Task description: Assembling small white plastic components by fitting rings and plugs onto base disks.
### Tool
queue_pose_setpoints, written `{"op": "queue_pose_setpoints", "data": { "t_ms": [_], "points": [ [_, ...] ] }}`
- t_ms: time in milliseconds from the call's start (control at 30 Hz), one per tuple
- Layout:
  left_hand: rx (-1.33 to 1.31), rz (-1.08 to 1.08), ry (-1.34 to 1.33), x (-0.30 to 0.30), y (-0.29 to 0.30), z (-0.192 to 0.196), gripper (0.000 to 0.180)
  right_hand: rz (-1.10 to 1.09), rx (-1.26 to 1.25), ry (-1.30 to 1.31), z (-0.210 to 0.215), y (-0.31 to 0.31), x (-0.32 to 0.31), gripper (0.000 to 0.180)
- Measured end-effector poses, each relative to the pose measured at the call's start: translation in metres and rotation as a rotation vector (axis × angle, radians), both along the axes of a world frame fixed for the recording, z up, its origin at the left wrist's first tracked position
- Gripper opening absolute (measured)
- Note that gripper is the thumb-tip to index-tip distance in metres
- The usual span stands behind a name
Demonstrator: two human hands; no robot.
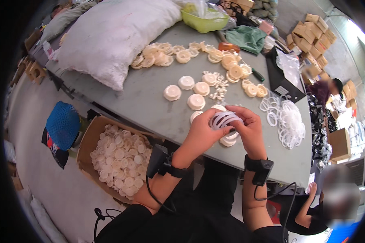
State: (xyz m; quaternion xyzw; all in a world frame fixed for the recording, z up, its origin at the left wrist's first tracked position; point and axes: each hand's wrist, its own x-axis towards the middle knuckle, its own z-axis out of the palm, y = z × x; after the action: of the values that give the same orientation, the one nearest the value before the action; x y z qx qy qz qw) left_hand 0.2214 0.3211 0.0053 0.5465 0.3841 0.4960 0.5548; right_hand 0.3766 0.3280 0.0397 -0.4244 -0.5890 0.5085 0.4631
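Several translucent white rings (226, 119) are gathered between my two hands above the grey table (150, 95). My left hand (202, 131) grips them from the left, and my right hand (250, 128) closes round their right side, thumbs near each other. Beneath and behind my hands sit cream round plastic caps, partly hidden by my fingers. Just beyond lie more round caps (196, 101), beside a small heap of little white plastic pieces (219, 90). To the right of my right hand spreads a pile of loose translucent rings (291, 125).
A large white sack (117, 36) lies at the far left, near a green basket (205, 20). Cream ring-shaped parts (231, 65) line the table's far side by a black box (286, 77). A cardboard box (87, 156) of caps stands below left. Other people are at the right.
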Motion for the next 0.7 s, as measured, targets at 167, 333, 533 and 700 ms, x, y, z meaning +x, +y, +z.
{"op": "queue_pose_setpoints", "data": {
  "t_ms": [167, 333, 533, 700],
  "points": [
    [-0.119, 0.051, -0.266, -0.027, -0.009, -0.039, 0.027, 0.082, -0.145, 0.05, -0.016, -0.001, -0.015, 0.025],
    [-0.214, -0.054, -0.468, -0.044, -0.009, -0.054, 0.026, 0.07, -0.112, -0.075, -0.03, 0.007, -0.017, 0.015],
    [-0.335, 0.037, -0.844, -0.041, -0.012, -0.051, 0.023, 0.096, -0.194, 0.118, -0.032, 0.01, -0.026, 0.015],
    [-0.263, 0.247, -0.838, -0.042, -0.009, -0.049, 0.023, 0.113, -0.225, 0.221, -0.033, 0.01, -0.03, 0.013]
  ]
}}
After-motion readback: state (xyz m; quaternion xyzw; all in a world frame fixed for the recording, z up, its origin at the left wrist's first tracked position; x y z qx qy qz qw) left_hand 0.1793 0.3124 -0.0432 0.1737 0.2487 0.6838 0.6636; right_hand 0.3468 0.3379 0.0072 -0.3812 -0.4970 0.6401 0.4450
